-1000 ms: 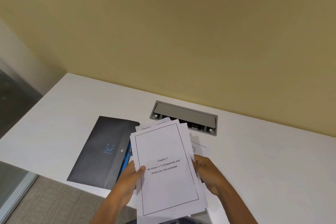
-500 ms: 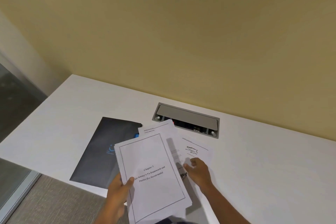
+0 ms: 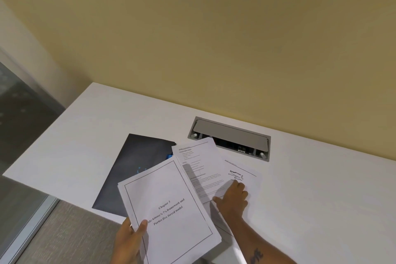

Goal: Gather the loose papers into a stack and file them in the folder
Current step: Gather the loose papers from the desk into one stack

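The left hand [image 3: 128,240] pinches a thin stack [image 3: 169,210] of crisp white sheets; the right hand [image 3: 232,197] lies flat, fingers together, on loose papers [image 3: 205,169] beside a matte black folder [image 3: 128,169].

White worktop [image 3: 321,188]: plain surface, running from 9 o'clock to 3 o'clock across the lower half of the view. Cable box [image 3: 230,137]: grey, set flush into the worktop near centre, toward 1 o'clock; lid tilted open, dark sockets visible beneath. Wall [image 3: 214,38]: yellow-beige, fills the 12 o'clock half. Glass panel [image 3: 19,118]: grey, at 9 o'clock. Floor [image 3: 64,236]: grey-brown carpet, at 7 o'clock, below the worktop edge.
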Demonstrator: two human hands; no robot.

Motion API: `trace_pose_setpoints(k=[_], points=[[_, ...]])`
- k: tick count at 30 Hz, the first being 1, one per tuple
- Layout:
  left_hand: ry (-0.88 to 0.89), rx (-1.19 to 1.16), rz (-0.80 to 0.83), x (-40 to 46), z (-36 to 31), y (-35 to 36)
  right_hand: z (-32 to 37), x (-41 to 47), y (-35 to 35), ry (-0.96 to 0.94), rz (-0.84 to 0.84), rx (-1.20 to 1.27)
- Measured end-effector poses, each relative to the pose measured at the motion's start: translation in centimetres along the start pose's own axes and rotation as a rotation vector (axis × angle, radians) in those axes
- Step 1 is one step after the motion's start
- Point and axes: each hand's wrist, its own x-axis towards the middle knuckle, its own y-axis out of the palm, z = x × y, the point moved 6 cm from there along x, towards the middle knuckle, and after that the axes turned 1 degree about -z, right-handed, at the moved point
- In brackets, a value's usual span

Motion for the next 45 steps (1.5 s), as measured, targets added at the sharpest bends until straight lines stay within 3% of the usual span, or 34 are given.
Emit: trace_pose_setpoints(k=[10,19,28,38,45], points=[[0.08,-0.009,0.017,0.4,-1.4,-0.1,0.1,0.8,0.4,0.057,0.046,0.084],[0.102,-0.089,0.03,1.4,-3.1,0.4,-2.3,0.1,-0.4,0.055,-0.005,0.741],[0.073,-0.166,0.118,1.1,-4.7,2.2,-7.1,-5.4,-2.7,0.083,0.157,1.177],[0.019,-0.183,0.328,-1.2,-6.6,5.7,-5.8,-9.6,-3.3,-0.058,0.277,1.148],[0.019,-0.176,0.326,-1.2,-6.6,5.5,-4.7,-10.1,-2.1,-0.115,0.428,1.13]])
